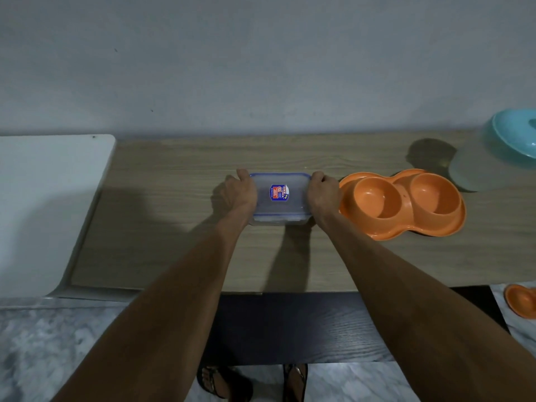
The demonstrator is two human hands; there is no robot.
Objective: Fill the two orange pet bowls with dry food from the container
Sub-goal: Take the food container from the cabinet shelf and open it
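A clear rectangular container [280, 198] with a blue-edged lid and a blue label stands on the wooden table [174, 204], lid on. My left hand [239, 192] grips its left side and my right hand [323, 194] grips its right side, fingers curled over the lid's edges. Just to the right sits the orange double pet bowl [403, 204]; both of its cups look empty. The container's contents are not visible through the lid.
A white board [43, 204] lies at the table's left end. At the back right are a teal dish [513, 140] and a translucent lid [470, 172]. Another orange dish [522, 304] sits low at the right edge. My sandalled feet stand on marble floor below.
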